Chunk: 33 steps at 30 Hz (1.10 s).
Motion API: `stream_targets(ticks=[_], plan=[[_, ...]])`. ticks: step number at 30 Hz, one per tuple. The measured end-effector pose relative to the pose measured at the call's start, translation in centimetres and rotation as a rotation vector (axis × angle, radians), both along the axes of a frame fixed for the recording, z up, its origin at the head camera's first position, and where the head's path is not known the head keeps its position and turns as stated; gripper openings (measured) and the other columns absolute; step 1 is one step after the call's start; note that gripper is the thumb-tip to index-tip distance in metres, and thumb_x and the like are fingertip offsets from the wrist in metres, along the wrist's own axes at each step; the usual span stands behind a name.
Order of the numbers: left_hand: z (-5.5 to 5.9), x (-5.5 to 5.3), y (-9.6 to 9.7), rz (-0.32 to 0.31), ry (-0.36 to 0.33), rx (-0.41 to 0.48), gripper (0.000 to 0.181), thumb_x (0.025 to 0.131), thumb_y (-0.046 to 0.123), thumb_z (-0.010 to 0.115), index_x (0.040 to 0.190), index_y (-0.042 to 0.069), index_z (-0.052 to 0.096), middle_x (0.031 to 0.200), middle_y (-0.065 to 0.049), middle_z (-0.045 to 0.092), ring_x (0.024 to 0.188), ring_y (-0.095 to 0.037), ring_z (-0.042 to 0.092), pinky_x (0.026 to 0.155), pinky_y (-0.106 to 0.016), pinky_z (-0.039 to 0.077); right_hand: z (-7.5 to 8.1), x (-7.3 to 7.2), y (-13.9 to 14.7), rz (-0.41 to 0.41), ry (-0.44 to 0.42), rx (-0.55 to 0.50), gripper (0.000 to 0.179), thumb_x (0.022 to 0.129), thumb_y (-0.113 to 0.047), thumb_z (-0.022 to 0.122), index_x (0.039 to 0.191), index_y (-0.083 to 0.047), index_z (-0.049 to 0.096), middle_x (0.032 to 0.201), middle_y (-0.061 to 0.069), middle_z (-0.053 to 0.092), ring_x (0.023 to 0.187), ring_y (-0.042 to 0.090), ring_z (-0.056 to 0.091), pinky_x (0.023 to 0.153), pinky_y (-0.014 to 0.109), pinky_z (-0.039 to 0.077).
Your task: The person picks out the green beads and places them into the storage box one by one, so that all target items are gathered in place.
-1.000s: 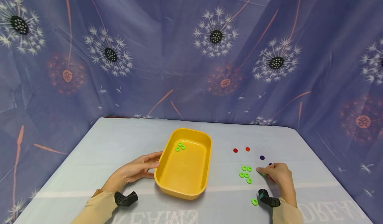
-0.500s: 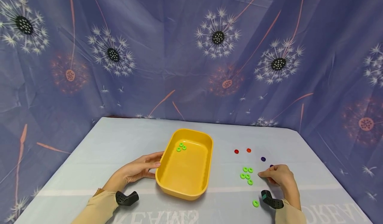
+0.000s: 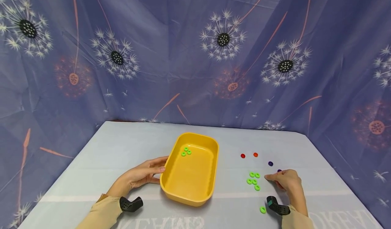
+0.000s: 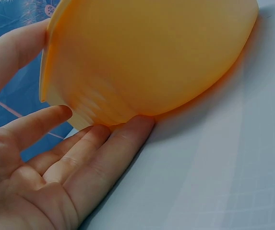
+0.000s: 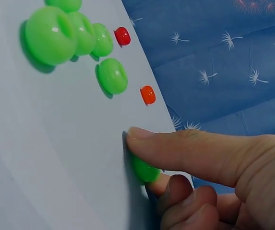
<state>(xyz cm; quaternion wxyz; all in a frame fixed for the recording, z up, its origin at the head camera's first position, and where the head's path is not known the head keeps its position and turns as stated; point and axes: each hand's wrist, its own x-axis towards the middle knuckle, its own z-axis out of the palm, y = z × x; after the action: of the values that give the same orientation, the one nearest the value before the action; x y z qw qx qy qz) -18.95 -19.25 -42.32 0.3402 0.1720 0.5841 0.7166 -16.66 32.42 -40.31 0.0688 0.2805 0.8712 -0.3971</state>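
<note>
My left hand [image 3: 142,174] rests at the left side of the yellow tray [image 3: 171,196], thumb at its rim. In the left wrist view, the relaxed fingers [image 4: 96,167] touch the lower outer wall. My right hand [image 3: 287,181] is low over the white surface. Its thumb and index finger pinch a green ring-shaped bead [image 5: 146,170], mostly hidden from the head view. Left of that hand lies a cluster of several green beads [image 3: 254,181], and one more green bead [image 3: 263,210] lies nearer the front. Inside the tray sit three green beads [image 3: 183,154].
Beyond the green cluster lie a red bead [image 3: 242,156] and an orange-red bead [image 3: 255,154]. A purple bead [image 3: 270,163] is near the right hand, with another purple bead [image 3: 279,170] partly covered by it. A blue dandelion-print cloth [image 3: 171,52] hangs behind the white table [image 3: 128,137].
The green bead, partly visible at my right fingertips a second ago, is now hidden in the head view. The whole view shifts slightly; the left hand stays at the tray.
</note>
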Motion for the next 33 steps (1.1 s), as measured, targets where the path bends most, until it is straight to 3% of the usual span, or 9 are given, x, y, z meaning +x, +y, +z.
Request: stream_targets(ticks=[7, 13, 19, 28, 33], plan=[[0.0, 0.1, 0.3, -0.004, -0.002, -0.002, 0.07, 0.103, 0.016, 0.052, 0.157, -0.001, 0.011, 0.16, -0.027, 0.019, 0.127, -0.025, 0.055, 0.101, -0.047, 0.051, 0.0, 0.3, -0.2, -0.021, 0.055, 0.0, 0.038, 0.071, -0.03, 0.087, 0.06, -0.009, 0.057, 0.051, -0.001, 0.048, 0.06, 0.018, 0.046, 0.061, 0.032, 0.034], [0.1, 0.2, 0.3, 0.001, 0.001, -0.009, 0.071, 0.103, 0.017, 0.053, 0.157, -0.002, 0.01, 0.16, -0.028, 0.017, 0.126, -0.024, 0.056, 0.101, -0.047, 0.051, 0.7, 0.3, -1.4, 0.008, 0.153, 0.031, 0.036, 0.075, -0.036, 0.084, 0.069, -0.005, 0.067, 0.051, -0.002, 0.049, 0.069, 0.021, 0.048, 0.064, 0.032, 0.035], [0.3, 0.2, 0.1, -0.001, 0.004, -0.01, 0.072, 0.103, 0.017, 0.053, 0.157, -0.001, 0.01, 0.16, -0.029, 0.017, 0.125, -0.023, 0.056, 0.101, -0.048, 0.051, 1.2, -0.2, -3.6, 0.008, 0.239, -0.002, 0.037, 0.078, -0.037, 0.082, 0.08, -0.001, 0.071, 0.049, -0.002, 0.049, 0.057, 0.018, 0.045, 0.053, 0.031, 0.032], [0.2, 0.2, 0.2, -0.008, 0.001, -0.005, 0.071, 0.103, 0.017, 0.052, 0.157, -0.001, 0.01, 0.16, -0.029, 0.017, 0.127, -0.024, 0.055, 0.101, -0.048, 0.05, 3.0, -2.4, -10.6, 0.082, 0.359, -0.062, 0.033, 0.079, -0.032, 0.083, 0.087, -0.002, 0.072, 0.057, 0.002, 0.058, 0.054, 0.016, 0.05, 0.05, 0.029, 0.041], [0.2, 0.2, 0.1, -0.009, 0.005, 0.007, 0.07, 0.104, 0.016, 0.051, 0.157, -0.002, 0.009, 0.159, -0.029, 0.018, 0.125, -0.024, 0.056, 0.101, -0.047, 0.051, 4.7, -4.2, -16.4, 0.21, 0.439, -0.012, 0.025, 0.076, -0.027, 0.086, 0.079, -0.006, 0.073, 0.066, 0.007, 0.067, 0.053, 0.017, 0.053, 0.048, 0.026, 0.044]])
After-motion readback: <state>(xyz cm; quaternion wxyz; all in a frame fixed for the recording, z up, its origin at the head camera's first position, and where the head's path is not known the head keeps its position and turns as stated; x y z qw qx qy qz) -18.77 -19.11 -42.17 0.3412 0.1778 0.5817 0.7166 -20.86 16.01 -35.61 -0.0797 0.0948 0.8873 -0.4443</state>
